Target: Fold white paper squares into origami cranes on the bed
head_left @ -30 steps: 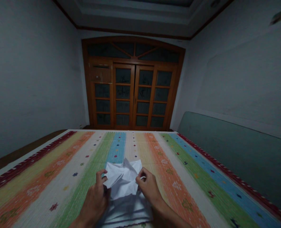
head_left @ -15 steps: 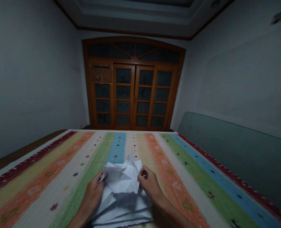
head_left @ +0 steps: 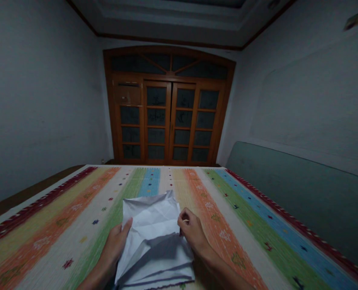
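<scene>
On my feed, the creased white paper (head_left: 151, 223) spans both hands: at about three o'clock from my left hand (head_left: 116, 241), thumb closed over its edge, fingers hidden; nine o'clock from my right hand (head_left: 194, 231), fingertips pinching the opposite edge.

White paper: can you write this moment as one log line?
left hand: grips creased white paper at left edge | right hand: pinches right edge | paper: spread between hands, over striped tablecloth

The left grip (head_left: 117, 240) and right grip (head_left: 194, 233) are bare hands with slim fingers (head_left: 187, 212); both forearms (head_left: 100, 268), slender, show bare too.
</scene>
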Demonstrator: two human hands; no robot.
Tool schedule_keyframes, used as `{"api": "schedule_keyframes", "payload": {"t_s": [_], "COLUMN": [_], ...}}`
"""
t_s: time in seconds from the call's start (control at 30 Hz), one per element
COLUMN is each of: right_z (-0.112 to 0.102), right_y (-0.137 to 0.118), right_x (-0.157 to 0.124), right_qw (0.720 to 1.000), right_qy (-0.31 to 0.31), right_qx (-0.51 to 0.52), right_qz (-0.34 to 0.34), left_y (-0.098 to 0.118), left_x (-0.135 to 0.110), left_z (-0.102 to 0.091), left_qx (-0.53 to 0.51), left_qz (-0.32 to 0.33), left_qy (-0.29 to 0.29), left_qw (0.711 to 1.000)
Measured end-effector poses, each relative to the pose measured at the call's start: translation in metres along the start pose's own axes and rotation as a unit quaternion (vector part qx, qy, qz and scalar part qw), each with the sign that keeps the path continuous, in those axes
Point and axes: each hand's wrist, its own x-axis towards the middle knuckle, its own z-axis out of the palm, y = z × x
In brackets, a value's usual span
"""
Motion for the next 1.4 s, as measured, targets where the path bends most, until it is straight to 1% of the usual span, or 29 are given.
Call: {"api": "schedule_keyframes", "payload": {"t_s": [0.1, 0.2, 0.3, 0.37, 0.43, 0.53, 0.63, 0.7, 0.77, 0.9, 0.97, 1.03, 1.07, 1.13, 1.2, 1.27, 1.33, 1.4], "right_z": [-0.005, -0.010, -0.014, -0.015, -0.014, -0.010, -0.003, 0.001, 0.004, 0.011, 0.016, 0.022, 0.025, 0.030, 0.032, 0.031, 0.029, 0.028], "right_y": [-0.001, -0.001, 0.000, 0.001, 0.002, 0.005, 0.010, 0.015, 0.019, 0.024, 0.026, 0.027, 0.027, 0.026, 0.023, 0.018, 0.015, 0.015], "right_x": [0.002, 0.003, 0.002, -0.001, -0.004, -0.011, -0.019, -0.024, -0.027, -0.032, -0.034, -0.035, -0.035, -0.035, -0.036, -0.038, -0.040, -0.043], "right_qw": [0.998, 0.990, 0.975, 0.961, 0.943, 0.915, 0.891, 0.880, 0.871, 0.858, 0.854, 0.855, 0.856, 0.856, 0.852, 0.857, 0.873, 0.887], "right_qy": [-0.016, -0.033, -0.042, -0.043, -0.046, -0.053, -0.059, -0.066, -0.071, -0.072, -0.067, -0.061, -0.067, -0.100, -0.141, -0.159, -0.157, -0.153], "right_qx": [-0.059, -0.134, -0.216, -0.273, -0.329, -0.400, -0.450, -0.470, -0.486, -0.509, -0.516, -0.515, -0.508, -0.485, -0.462, -0.443, -0.413, -0.388], "right_qz": [-0.005, -0.011, -0.008, -0.001, 0.011, 0.026, 0.031, 0.027, 0.023, 0.014, 0.007, -0.031, -0.066, -0.148, -0.200, -0.210, -0.205, -0.199], "left_y": [0.000, 0.001, 0.001, -0.001, -0.005, -0.013, -0.020, -0.021, -0.021, -0.015, -0.011, -0.009, -0.009, -0.009, -0.011, -0.016, -0.022, -0.030], "left_x": [0.004, 0.007, 0.004, -0.001, -0.006, -0.007, -0.006, -0.007, -0.009, -0.016, -0.017, -0.016, -0.015, -0.012, -0.011, -0.010, -0.010, -0.011], "left_z": [-0.002, -0.003, -0.001, 0.004, 0.010, 0.021, 0.027, 0.030, 0.031, 0.032, 0.033, 0.035, 0.035, 0.037, 0.037, 0.037, 0.037, 0.037], "left_qx": [0.065, 0.134, 0.161, 0.179, 0.223, 0.340, 0.442, 0.487, 0.523, 0.602, 0.628, 0.636, 0.633, 0.618, 0.604, 0.603, 0.599, 0.582], "left_qz": [0.037, 0.082, 0.091, 0.105, 0.139, 0.183, 0.194, 0.207, 0.224, 0.234, 0.258, 0.293, 0.310, 0.334, 0.346, 0.341, 0.342, 0.354], "left_qy": [0.020, 0.067, 0.109, 0.112, 0.100, 0.064, 0.034, 0.023, 0.020, 0.010, 0.014, 0.006, -0.013, -0.071, -0.116, -0.129, -0.125, -0.114], "left_qw": [0.997, 0.985, 0.977, 0.972, 0.960, 0.920, 0.875, 0.848, 0.822, 0.763, 0.734, 0.714, 0.709, 0.708, 0.709, 0.709, 0.713, 0.723]}}
